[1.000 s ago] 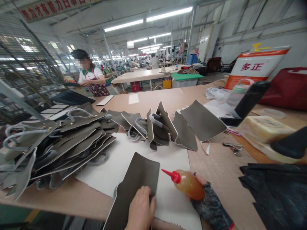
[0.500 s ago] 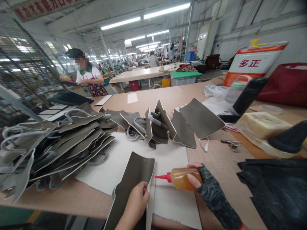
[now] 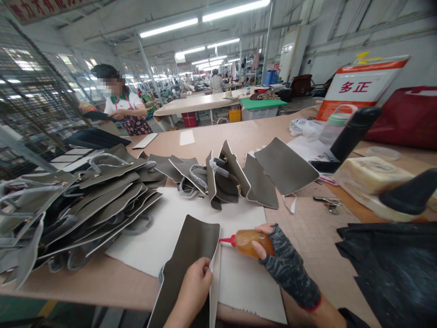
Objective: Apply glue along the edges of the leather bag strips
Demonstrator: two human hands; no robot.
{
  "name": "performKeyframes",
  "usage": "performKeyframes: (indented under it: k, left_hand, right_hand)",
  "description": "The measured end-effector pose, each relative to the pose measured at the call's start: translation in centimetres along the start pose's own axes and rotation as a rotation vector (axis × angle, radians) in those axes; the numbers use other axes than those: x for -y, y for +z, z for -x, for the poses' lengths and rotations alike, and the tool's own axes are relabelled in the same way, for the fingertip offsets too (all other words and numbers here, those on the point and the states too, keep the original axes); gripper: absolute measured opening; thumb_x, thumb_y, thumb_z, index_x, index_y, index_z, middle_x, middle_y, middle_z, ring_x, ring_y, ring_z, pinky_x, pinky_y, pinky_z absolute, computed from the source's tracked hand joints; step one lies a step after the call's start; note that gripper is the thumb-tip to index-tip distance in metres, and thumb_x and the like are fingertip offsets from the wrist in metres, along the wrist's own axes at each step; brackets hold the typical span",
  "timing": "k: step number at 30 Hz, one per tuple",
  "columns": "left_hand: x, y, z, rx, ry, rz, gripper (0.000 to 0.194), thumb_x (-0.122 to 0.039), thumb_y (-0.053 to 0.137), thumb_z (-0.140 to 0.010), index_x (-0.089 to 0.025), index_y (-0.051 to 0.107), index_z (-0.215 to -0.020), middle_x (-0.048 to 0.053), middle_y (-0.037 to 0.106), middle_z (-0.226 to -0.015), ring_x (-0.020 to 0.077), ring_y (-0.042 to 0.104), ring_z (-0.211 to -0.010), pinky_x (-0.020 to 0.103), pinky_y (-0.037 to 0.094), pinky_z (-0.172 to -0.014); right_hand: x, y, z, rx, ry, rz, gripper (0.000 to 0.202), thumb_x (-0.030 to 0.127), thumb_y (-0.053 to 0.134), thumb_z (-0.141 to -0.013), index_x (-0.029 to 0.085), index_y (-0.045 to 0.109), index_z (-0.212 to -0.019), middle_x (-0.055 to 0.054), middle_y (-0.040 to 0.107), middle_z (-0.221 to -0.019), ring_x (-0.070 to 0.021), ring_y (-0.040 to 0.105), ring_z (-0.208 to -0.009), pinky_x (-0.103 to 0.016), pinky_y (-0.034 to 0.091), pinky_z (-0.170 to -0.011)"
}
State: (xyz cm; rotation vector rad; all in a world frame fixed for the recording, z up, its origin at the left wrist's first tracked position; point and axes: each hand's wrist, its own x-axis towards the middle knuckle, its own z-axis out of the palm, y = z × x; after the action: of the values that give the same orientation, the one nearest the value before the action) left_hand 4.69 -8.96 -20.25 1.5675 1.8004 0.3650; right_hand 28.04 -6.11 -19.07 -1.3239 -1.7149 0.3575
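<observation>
My left hand [image 3: 196, 284] is closed on the right edge of a grey-brown bag panel [image 3: 191, 241] with a pale border. The panel's lower end runs out of the picture toward me. In a fingerless knit glove, my right hand [image 3: 268, 246] grips a squeeze bottle [image 3: 249, 242] of amber liquid, held sideways. Its red nozzle points left, and the tip is at the panel's right edge near the upper corner. Whether the tip touches the edge, I cannot tell. Beneath lies a white sheet [image 3: 251, 278] on the table.
Stacked bag panels with wrapped handles [image 3: 102, 200] fill the table's left side. More panels [image 3: 225, 177] stand and lie ahead. On the right are a black bottle [image 3: 355, 134], a yellowish block [image 3: 378, 173], metal clips [image 3: 329, 205] and black sheeting [image 3: 392, 269]. A co-worker [image 3: 124, 107] stands far left.
My right hand has moved the bottle left and slightly up, bringing the nozzle tip to the panel's edge. My left hand keeps its hold in nearly the same place.
</observation>
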Motion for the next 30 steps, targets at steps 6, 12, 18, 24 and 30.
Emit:
performKeyframes:
  k: [6,12,18,24,30]
  left_hand:
    - [0.0,0.1,-0.1,0.006,0.001,0.020,0.020,-0.012,0.037,-0.073,-0.016,0.057,-0.074,-0.002,0.048,-0.060,0.0136,0.048,-0.059,0.022,0.032,-0.056]
    - [0.3,0.3,-0.3,0.012,0.005,0.034,0.020,-0.014,0.038,-0.073,-0.015,0.058,-0.075,-0.002,0.048,-0.059,0.0137,0.048,-0.059,0.022,0.032,-0.056]
    - [0.2,0.2,-0.3,0.006,0.005,0.033,0.020,-0.014,0.039,-0.072,-0.016,0.059,-0.073,-0.002,0.049,-0.058,0.0139,0.049,-0.059,0.022,0.032,-0.055]
    - [-0.1,0.2,-0.2,-0.001,0.008,0.038,0.020,-0.014,0.039,-0.072,-0.016,0.059,-0.073,-0.002,0.050,-0.058,0.0138,0.049,-0.059,0.022,0.032,-0.055]
    - [0.0,0.2,-0.4,0.012,0.008,0.048,0.019,-0.014,0.038,-0.072,-0.015,0.057,-0.072,-0.002,0.048,-0.059,0.0135,0.047,-0.058,0.022,0.032,-0.056]
  right_hand:
    - [-0.7,0.1,-0.5,0.038,-0.032,-0.009,0.022,0.030,0.052,-0.082,0.023,0.051,-0.103,-0.009,0.057,-0.098,-0.0258,0.055,-0.095,-0.045,0.048,-0.084]
    - [-1.4,0.1,-0.8,0.077,0.001,-0.054,0.024,0.034,0.052,-0.081,0.023,0.052,-0.102,-0.008,0.059,-0.095,-0.0254,0.057,-0.094,-0.044,0.049,-0.085]
    - [-1.2,0.1,-0.5,0.062,0.045,-0.046,0.024,0.036,0.052,-0.082,0.023,0.051,-0.102,-0.008,0.059,-0.095,-0.0247,0.058,-0.093,-0.043,0.050,-0.084]
    - [-0.7,-0.1,-0.9,0.040,0.018,-0.039,0.023,0.035,0.051,-0.082,0.023,0.049,-0.103,-0.009,0.058,-0.095,-0.0268,0.057,-0.092,-0.044,0.049,-0.082]
    - [-1.5,0.3,-1.0,0.081,0.024,-0.057,0.026,0.034,0.052,-0.082,0.022,0.049,-0.105,-0.008,0.057,-0.097,-0.0235,0.057,-0.093,-0.042,0.048,-0.085]
